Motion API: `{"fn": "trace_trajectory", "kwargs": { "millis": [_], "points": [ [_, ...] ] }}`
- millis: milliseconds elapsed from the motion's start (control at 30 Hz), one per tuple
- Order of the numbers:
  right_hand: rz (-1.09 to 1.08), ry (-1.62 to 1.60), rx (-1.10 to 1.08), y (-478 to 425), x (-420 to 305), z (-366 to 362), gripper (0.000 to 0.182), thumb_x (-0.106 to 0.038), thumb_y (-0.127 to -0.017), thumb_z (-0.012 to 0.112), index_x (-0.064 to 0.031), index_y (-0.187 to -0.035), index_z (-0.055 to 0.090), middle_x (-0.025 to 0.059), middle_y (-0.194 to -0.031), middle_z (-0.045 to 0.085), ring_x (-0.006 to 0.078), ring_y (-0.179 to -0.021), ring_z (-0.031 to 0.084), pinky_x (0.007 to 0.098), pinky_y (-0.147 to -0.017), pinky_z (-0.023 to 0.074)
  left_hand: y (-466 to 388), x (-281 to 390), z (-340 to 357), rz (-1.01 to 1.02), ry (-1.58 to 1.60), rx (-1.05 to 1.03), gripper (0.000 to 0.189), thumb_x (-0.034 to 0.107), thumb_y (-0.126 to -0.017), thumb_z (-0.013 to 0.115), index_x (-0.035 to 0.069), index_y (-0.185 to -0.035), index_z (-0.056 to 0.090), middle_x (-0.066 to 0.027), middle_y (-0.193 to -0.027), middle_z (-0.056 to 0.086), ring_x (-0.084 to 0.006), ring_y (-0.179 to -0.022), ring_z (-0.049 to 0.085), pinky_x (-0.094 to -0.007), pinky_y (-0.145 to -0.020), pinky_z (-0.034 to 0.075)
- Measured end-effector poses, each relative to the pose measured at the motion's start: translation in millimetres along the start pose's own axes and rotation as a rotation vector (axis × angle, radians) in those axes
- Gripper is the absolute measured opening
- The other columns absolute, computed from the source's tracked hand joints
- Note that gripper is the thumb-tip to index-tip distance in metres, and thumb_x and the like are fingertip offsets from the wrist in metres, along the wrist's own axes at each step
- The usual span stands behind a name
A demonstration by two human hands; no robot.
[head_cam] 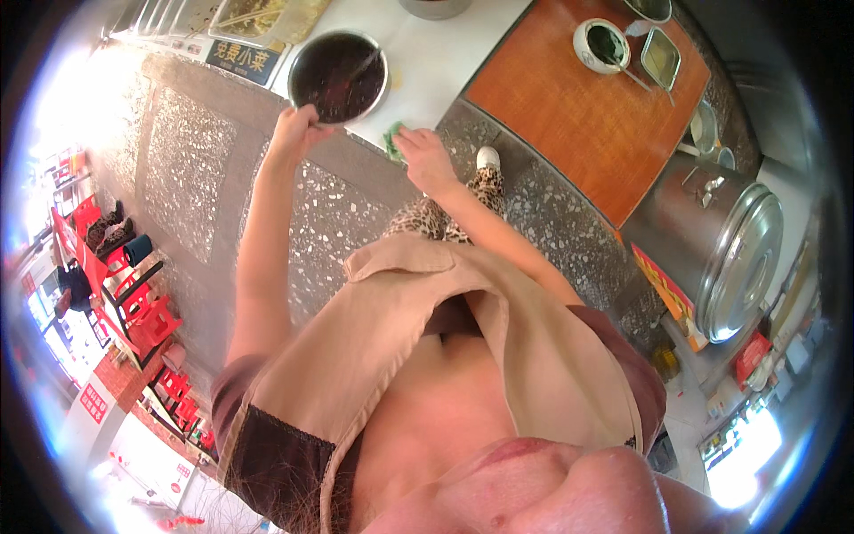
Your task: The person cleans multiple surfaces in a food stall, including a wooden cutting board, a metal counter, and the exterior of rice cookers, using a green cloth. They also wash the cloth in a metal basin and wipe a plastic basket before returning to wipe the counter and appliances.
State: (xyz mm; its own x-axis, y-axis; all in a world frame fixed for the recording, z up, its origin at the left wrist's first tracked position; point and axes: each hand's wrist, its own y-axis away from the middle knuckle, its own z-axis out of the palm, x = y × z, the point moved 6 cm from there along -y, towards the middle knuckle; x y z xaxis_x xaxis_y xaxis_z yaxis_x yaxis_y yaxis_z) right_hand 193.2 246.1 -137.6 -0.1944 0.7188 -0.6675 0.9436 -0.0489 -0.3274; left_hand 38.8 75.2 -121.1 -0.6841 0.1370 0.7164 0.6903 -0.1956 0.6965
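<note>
My left hand (pixel 299 135) grips the near rim of a round metal basin (pixel 385 80), thumb on top and fingers below. Dark reddish-brown liquid (pixel 337 83) fills much of it, and what looks like a ladle handle (pixel 367 63) slants out of the liquid. The basin is at the edge of a white tabletop (pixel 427 67). Just right of it, my right hand (pixel 427 160) holds a green cloth or scouring pad (pixel 393 141) at the table's near edge. Its palm is hidden from view.
Food trays (pixel 257 20) and a lettered sign (pixel 243 60) stand at upper left. An orange-brown tabletop (pixel 574 127) at right bears a white pot (pixel 600 47) and a metal tray (pixel 660 59). A large lidded steel pot (pixel 707 247) stands beyond. Red stools (pixel 150 320) are far left.
</note>
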Motion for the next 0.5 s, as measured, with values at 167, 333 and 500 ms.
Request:
{"fn": "trace_trajectory", "kwargs": {
  "millis": [167,333,500],
  "points": [
    [0.110,-0.090,0.302,-79.6,38.7,-69.2,0.022,0.008,-0.078,0.048,0.0001,-0.096,0.058,0.0176,-0.096,0.061,0.0335,-0.096,0.057,0.0421,-0.088,0.0426,61.0,-4.8,-38.7,0.013,0.038,0.069,0.027,-0.004,-0.078,0.041,-0.017,-0.102,0.043,-0.0247,-0.088,0.060,-0.0270,-0.067,0.065,-0.0249,-0.045,0.051],
    [0.069,0.502,0.297,-108.8,94.6,-19.0,0.038,-0.017,-0.081,0.050,0.0033,-0.112,0.050,0.0181,-0.120,0.052,0.0335,-0.107,0.052,0.0420,-0.093,0.0411,86.0,-17.4,-61.2,0.010,0.059,0.112,0.028,-0.004,-0.077,0.043,-0.012,-0.104,0.045,-0.0228,-0.084,0.061,-0.0270,-0.062,0.065,-0.0255,-0.045,0.055],
    [-0.166,0.208,-0.156,-74.8,2.5,67.3,0.035,-0.005,-0.084,0.044,-0.0023,-0.118,0.053,0.0143,-0.129,0.050,0.0256,-0.119,0.047,0.0363,-0.101,0.0377,109.2,-12.0,-70.1,0.024,0.136,0.179,0.024,-0.002,-0.080,0.044,-0.011,-0.102,0.045,-0.0213,-0.087,0.061,-0.0277,-0.064,0.066,-0.0254,-0.045,0.053]
  ]
}}
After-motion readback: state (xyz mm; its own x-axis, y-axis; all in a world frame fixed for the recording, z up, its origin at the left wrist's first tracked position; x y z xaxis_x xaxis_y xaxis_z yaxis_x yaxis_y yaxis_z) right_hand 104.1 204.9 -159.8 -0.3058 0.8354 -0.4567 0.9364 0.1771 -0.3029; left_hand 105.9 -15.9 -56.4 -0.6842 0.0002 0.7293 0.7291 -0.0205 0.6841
